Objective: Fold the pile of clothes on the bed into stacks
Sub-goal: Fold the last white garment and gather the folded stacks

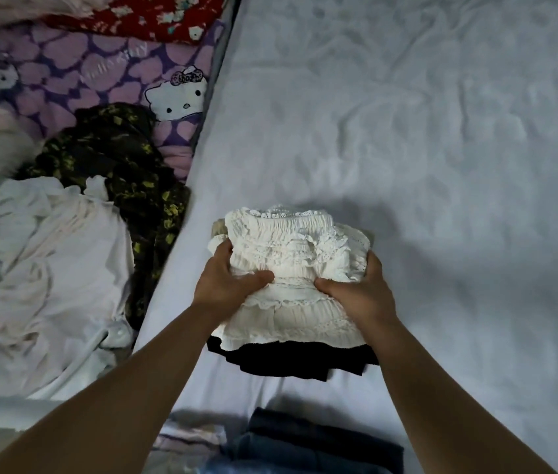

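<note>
both the left hand [228, 280] and the right hand [359, 285] grip the sides of a folded white lace garment [291, 268], thumbs curled on top, atop a black garment [291, 359] on the bed [441, 165].

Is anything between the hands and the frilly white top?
No. The left hand and right hand grip the folded white top directly, one on each side. It sits on a black garment.

Both hands, left [226, 280] and right [359, 289], grip a folded white lace garment [291, 268] atop a black garment [291, 362].
</note>
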The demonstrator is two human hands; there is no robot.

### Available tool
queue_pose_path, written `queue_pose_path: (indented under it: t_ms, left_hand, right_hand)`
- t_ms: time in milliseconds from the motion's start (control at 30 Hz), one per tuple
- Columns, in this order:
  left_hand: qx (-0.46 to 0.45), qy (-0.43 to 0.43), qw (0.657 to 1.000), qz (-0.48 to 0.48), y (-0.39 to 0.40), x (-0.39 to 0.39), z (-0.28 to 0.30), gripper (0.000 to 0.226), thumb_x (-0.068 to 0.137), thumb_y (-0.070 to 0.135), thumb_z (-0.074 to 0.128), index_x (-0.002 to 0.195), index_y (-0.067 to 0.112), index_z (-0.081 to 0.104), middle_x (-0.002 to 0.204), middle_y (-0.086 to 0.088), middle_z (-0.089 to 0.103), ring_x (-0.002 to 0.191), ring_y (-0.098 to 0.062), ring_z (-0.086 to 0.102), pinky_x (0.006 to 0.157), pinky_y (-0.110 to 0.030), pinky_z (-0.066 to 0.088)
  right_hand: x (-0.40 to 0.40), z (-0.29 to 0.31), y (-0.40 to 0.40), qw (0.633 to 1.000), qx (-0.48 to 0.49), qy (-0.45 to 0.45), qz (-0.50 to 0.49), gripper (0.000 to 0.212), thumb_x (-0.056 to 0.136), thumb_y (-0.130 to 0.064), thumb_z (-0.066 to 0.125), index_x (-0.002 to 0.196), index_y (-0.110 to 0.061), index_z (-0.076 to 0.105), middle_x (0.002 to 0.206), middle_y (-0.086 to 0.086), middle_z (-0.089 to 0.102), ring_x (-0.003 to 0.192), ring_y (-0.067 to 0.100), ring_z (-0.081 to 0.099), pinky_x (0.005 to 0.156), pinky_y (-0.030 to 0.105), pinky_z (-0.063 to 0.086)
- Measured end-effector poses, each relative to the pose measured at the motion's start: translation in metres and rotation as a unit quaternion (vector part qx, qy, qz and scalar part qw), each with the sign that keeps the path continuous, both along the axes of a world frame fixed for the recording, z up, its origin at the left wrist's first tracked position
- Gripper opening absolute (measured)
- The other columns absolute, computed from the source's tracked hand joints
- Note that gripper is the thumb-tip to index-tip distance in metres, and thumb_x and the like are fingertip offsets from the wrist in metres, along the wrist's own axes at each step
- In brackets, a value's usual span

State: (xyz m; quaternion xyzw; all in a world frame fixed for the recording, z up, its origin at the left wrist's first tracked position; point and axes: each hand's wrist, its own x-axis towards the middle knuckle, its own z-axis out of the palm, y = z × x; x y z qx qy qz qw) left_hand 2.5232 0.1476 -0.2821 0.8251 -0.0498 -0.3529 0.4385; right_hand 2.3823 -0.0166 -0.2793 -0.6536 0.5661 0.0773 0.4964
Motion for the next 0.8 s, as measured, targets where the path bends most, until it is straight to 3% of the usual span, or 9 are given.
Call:
queue_pose_path:
  t_ms: [100,167,267,367,533,667,733,800]
  left_hand:
    - [0.02,-0.015,1.0,0.0,0.004,-0.003,0.01,0.086,0.051,0.047,0.086,0.124,0.038,0.04,0.11,0.015,0.062,0.102,-0.013,0.06,0.093,-0.037,0.048]
    - [-0.048,0.052,0.997,0.029,0.007,0.0,0.02,0.093,0.047,0.037,0.089,0.126,0.034,0.039,0.113,0.006,0.064,0.102,-0.016,0.063,0.091,-0.041,0.051]
    - [-0.122,0.157,0.977,0.078,0.013,0.005,0.04,0.084,0.064,0.014,0.084,0.132,0.027,0.038,0.115,-0.001,0.063,0.096,-0.017,0.066,0.073,-0.033,0.055]
    - [-0.137,0.236,0.959,0.081,0.024,0.004,0.054,0.083,0.058,0.024,0.082,0.129,0.031,0.04,0.114,0.002,0.062,0.095,-0.018,0.066,0.066,-0.032,0.051]
    - [-0.129,0.228,0.961,0.086,0.043,-0.019,0.064,0.097,0.04,0.023,0.087,0.128,0.026,0.049,0.11,-0.004,0.068,0.089,-0.024,0.07,0.066,-0.034,0.054]
    - [-0.132,0.187,0.97,0.075,0.046,-0.047,0.083,0.073,0.063,0.007,0.083,0.127,0.021,0.05,0.104,-0.004,0.069,0.079,-0.016,0.071,0.055,-0.026,0.054]
    - [-0.125,0.165,0.976,0.061,0.048,-0.055,0.096,0.074,0.067,0.01,0.083,0.13,0.021,0.046,0.109,-0.006,0.068,0.084,-0.016,0.07,0.065,-0.026,0.055]
    - [-0.117,0.146,0.981,0.042,0.055,-0.06,0.113,0.101,0.051,0.03,0.092,0.138,0.025,0.04,0.124,-0.007,0.061,0.105,-0.021,0.063,0.091,-0.037,0.051]
  right_hand:
    - [0.002,0.016,0.015,0.994,-0.093,0.033,0.053,0.107,0.061,-0.056,0.078,0.146,-0.031,0.017,0.13,0.008,0.054,0.119,0.032,0.052,0.098,0.044,0.043]
    - [0.004,0.031,0.022,0.988,-0.128,0.041,0.078,0.104,0.067,-0.054,0.075,0.147,-0.03,0.014,0.125,0.007,0.058,0.116,0.031,0.054,0.093,0.04,0.044]
    - [0.007,0.053,0.033,0.984,-0.151,0.037,0.09,0.1,0.072,-0.052,0.071,0.148,-0.028,0.013,0.121,0.007,0.06,0.113,0.031,0.056,0.092,0.039,0.043]
    - [0.004,0.07,0.044,0.986,-0.142,0.023,0.08,0.094,0.072,-0.053,0.07,0.146,-0.028,0.018,0.122,0.006,0.06,0.113,0.033,0.056,0.095,0.043,0.044]
    - [-0.022,0.085,0.062,0.986,-0.142,0.02,0.081,0.095,0.074,-0.053,0.07,0.148,-0.027,0.017,0.125,0.004,0.059,0.116,0.03,0.055,0.096,0.042,0.043]
    - [-0.047,0.095,0.069,0.986,-0.152,0.018,0.062,0.096,0.071,-0.055,0.071,0.147,-0.028,0.018,0.128,0.003,0.058,0.118,0.028,0.054,0.093,0.038,0.044]
    - [-0.057,0.102,0.074,0.986,-0.162,0.01,0.048,0.098,0.069,-0.057,0.072,0.147,-0.03,0.018,0.127,0.002,0.059,0.118,0.029,0.054,0.094,0.04,0.046]
    - [-0.066,0.111,0.081,0.985,-0.165,0.001,0.043,0.099,0.068,-0.058,0.072,0.146,-0.031,0.018,0.126,0.001,0.059,0.117,0.029,0.055,0.094,0.042,0.046]
